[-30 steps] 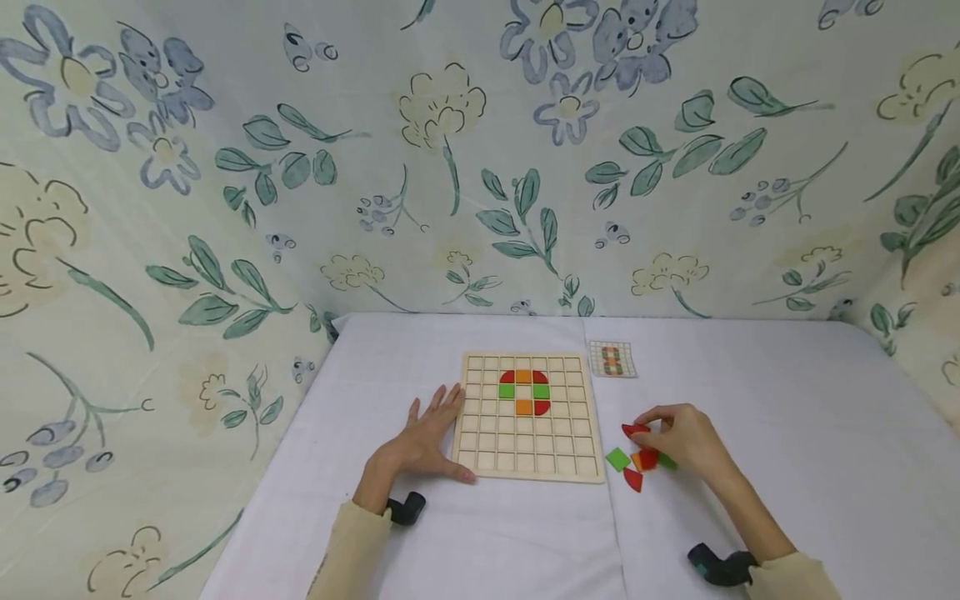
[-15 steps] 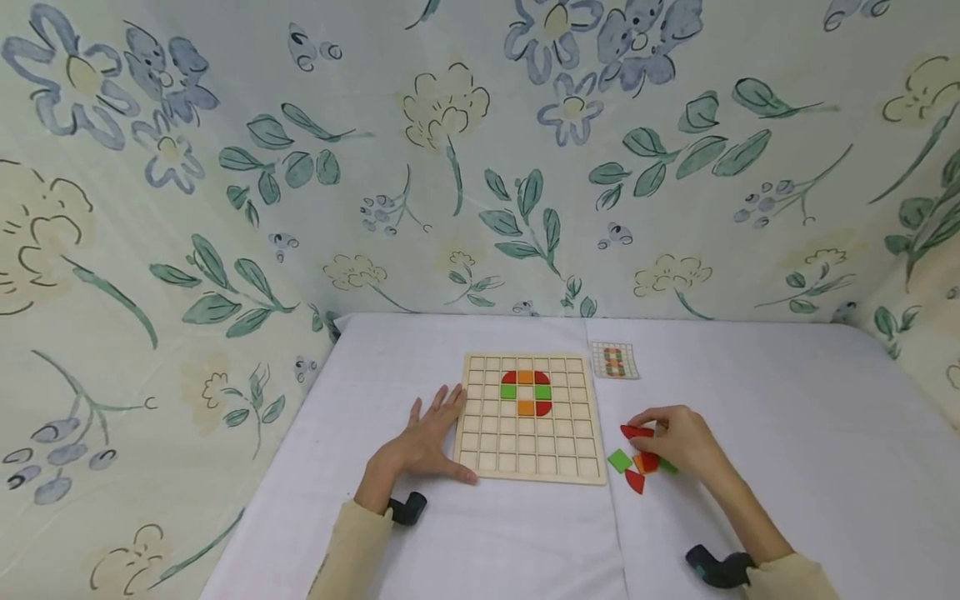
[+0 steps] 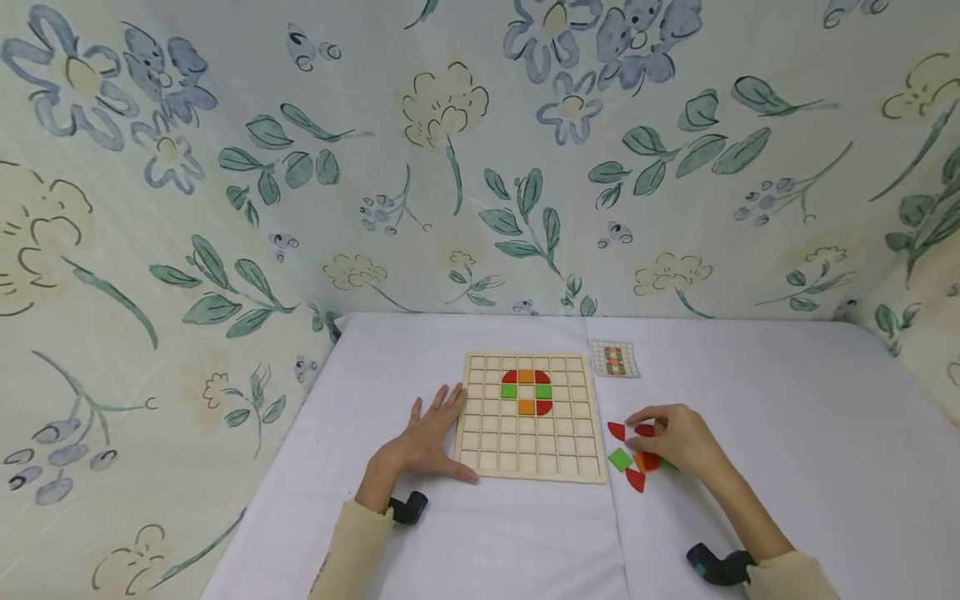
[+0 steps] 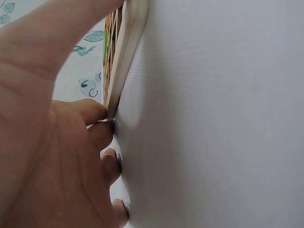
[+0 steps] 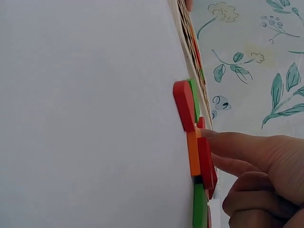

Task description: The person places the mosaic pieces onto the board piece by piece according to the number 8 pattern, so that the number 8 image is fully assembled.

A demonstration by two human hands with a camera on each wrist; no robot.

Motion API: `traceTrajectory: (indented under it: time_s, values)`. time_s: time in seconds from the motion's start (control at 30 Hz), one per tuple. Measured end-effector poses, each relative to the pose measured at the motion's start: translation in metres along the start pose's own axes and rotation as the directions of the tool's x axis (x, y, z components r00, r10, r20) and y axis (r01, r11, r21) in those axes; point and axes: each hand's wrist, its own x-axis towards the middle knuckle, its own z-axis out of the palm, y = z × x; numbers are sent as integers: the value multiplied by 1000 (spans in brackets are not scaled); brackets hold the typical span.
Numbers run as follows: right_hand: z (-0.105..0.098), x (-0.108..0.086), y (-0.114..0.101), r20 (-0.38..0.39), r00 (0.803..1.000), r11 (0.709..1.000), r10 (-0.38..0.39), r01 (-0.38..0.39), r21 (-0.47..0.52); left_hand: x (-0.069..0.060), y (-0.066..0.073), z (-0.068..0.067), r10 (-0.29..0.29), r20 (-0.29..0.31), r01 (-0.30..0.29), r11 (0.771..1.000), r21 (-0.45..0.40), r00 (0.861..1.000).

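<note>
The left hand (image 3: pixel 423 442) lies spread at the left edge of the wooden grid board (image 3: pixel 495 462), fingertips and thumb touching its rim; the left wrist view shows fingers (image 4: pixel 97 135) against the board's side (image 4: pixel 124 61). Red, orange and green pieces form a ring, its lower-left corner cell bare. Right of the board, the right hand (image 3: pixel 682 437) has thumb and index finger parted over loose pieces. One red piece (image 3: pixel 617 431) lies just left of the fingertips, another red piece (image 3: pixel 644 430) between the fingers. In the right wrist view a fingertip is beside a red piece (image 5: pixel 205 161).
A small pattern card (image 3: pixel 616 360) lies beyond the board's right corner. Near the right hand are a green square (image 3: pixel 620 459), a red quarter piece (image 3: pixel 635 480), an overlapping orange and red pair, and a partly covered green piece. Patterned cloth (image 3: pixel 450 208) hangs behind the white-covered table (image 3: pixel 525 542).
The red pieces at the right fingertips have come apart, one sliding left toward the board. The right thumb and index finger have parted. The left hand stays in place.
</note>
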Motion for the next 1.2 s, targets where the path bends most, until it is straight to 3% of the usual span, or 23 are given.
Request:
traceTrajectory:
  time_s: [0.17, 0.37, 0.63, 0.83, 1.2]
  values:
    - [5, 2, 1, 16, 999, 998, -28, 27, 52, -2, 1, 0, 6, 0, -6, 1000, -3, 1000]
    - [8, 3, 0, 0, 999, 998, -37, 37, 46, -2, 2, -1, 9, 0, -9, 1000, -15, 1000]
    - [6, 1, -8, -34, 999, 996, 9, -6, 85, -3, 3, -2, 4, 6, -4, 1000, -9, 1000]
    - [10, 6, -32, -3, 1000, 984, 2, -1, 176, -3, 1, -2, -4, 7, 4, 1000, -8, 1000]
    - [46, 29, -86, 40, 988, 962, -147, 134, 240, -2, 2, -1, 6, -1, -6, 1000, 0, 1000]
